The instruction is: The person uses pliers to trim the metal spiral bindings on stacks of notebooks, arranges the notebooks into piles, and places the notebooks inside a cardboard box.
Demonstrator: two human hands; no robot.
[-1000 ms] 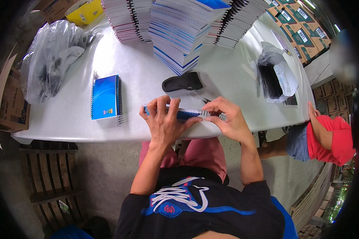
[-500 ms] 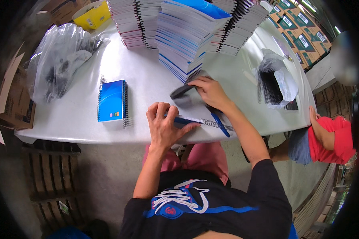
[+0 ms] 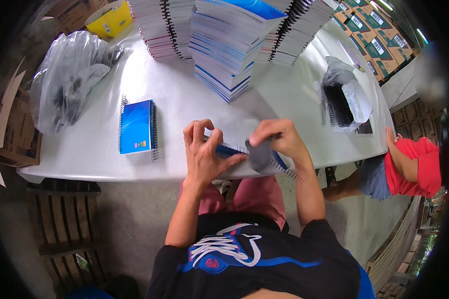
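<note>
At the table's near edge my left hand (image 3: 202, 152) pinches a small blue notebook (image 3: 228, 150) between bent fingers and thumb. A metal spiral coil (image 3: 287, 172) runs out past the notebook's right end. My right hand (image 3: 283, 139) is closed on a dark grey, flat, rounded piece (image 3: 259, 157), blurred by motion, which hangs over the coil and hides part of it. Behind that piece lies a blue, pen-like tool (image 3: 279, 160), partly covered. To the left, another blue notebook (image 3: 137, 127) lies flat with coils along both long sides.
A tall stack of blue-edged notebooks (image 3: 224, 60) stands at the back, between spiral-bound piles (image 3: 157, 30). A clear plastic bag (image 3: 70, 74) and a cardboard box (image 3: 22, 129) are at left. At right lies a bag of black coils (image 3: 339, 104), near a person in red (image 3: 419, 167).
My right hand has come from beside the stack toward me, carrying the dark grey piece to the coil. My left hand keeps its hold on the notebook.
</note>
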